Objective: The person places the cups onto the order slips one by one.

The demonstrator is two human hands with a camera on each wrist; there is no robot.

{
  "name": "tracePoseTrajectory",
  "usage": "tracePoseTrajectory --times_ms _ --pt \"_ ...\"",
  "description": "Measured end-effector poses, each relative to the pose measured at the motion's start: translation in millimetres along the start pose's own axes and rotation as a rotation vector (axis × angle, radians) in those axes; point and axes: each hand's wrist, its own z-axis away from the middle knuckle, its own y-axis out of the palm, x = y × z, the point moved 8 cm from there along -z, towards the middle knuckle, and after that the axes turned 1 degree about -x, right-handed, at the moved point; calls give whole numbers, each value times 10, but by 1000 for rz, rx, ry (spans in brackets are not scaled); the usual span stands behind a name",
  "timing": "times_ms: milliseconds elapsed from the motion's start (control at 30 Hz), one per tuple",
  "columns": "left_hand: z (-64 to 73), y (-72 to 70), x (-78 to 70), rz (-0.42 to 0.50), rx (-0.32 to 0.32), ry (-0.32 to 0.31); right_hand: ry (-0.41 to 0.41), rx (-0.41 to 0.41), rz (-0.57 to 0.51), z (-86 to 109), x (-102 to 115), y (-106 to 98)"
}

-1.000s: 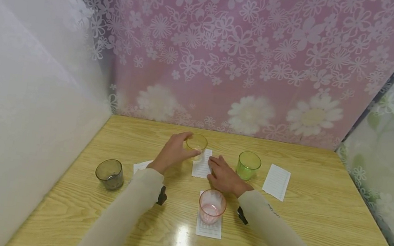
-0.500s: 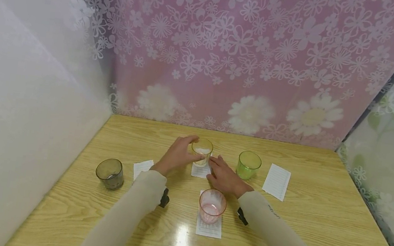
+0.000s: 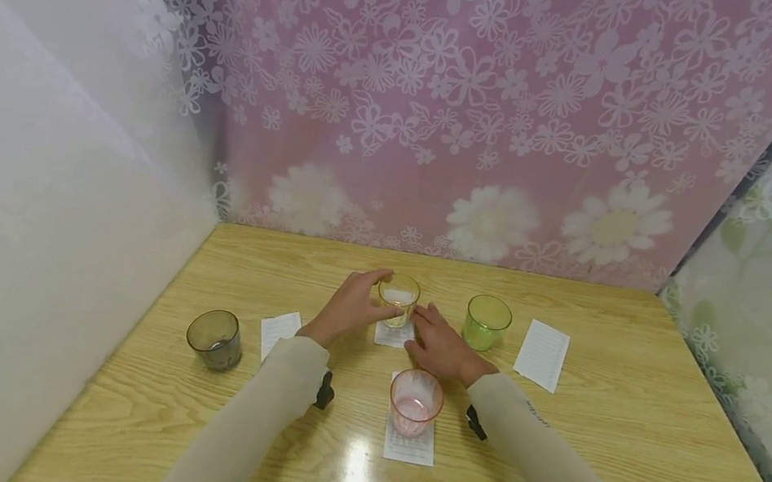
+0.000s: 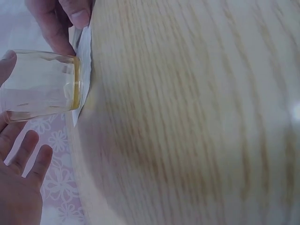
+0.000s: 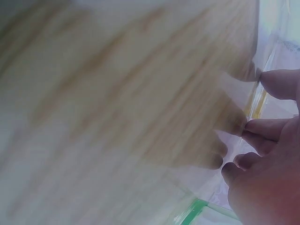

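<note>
My left hand (image 3: 350,306) holds a clear, yellow-tinted glass cup (image 3: 397,300), thumb on the near side and forefinger at the far side. The cup stands upright on a small printed paper slip (image 3: 391,336). In the left wrist view the cup's yellow base (image 4: 76,83) rests on the slip, and the other left fingers are spread below it. My right hand (image 3: 443,348) lies just right of the cup, its extended fingertips pressing at the slip's edge. In the right wrist view the right fingers (image 5: 267,127) reach the table beside the cup.
A green glass cup (image 3: 487,325) stands right of my right hand, with a paper slip (image 3: 543,356) beyond it. A pink cup (image 3: 415,406) sits on another slip (image 3: 410,450) in front. Leftward are a dark grey cup (image 3: 216,341) and a slip (image 3: 279,330). Curtains border the table.
My left hand has moved the yellow cup right and slightly nearer, from the slip's left side onto it. The right hand has stayed at the slip's edge.
</note>
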Motion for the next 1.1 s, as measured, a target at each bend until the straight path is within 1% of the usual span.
tracePoseTrajectory --times_ms 167,333,433,633,900,1000,1100 --pt "20 3 28 -3 10 -11 -3 5 13 -1 31 -9" --pt "34 -7 45 8 24 -27 52 21 -6 19 23 -33" --pt "41 -12 46 13 29 -24 72 19 -17 31 17 -50" --pt "80 -45 32 13 14 -25 68 7 -47 49 33 -101" --pt "205 -235 -21 78 -53 -44 88 -19 -139 72 116 -288" --pt "248 -317 -61 53 -66 -38 89 -9 -162 80 166 -346" --pt "271 -395 -121 4 -78 -10 88 -1 -175 85 206 -393"
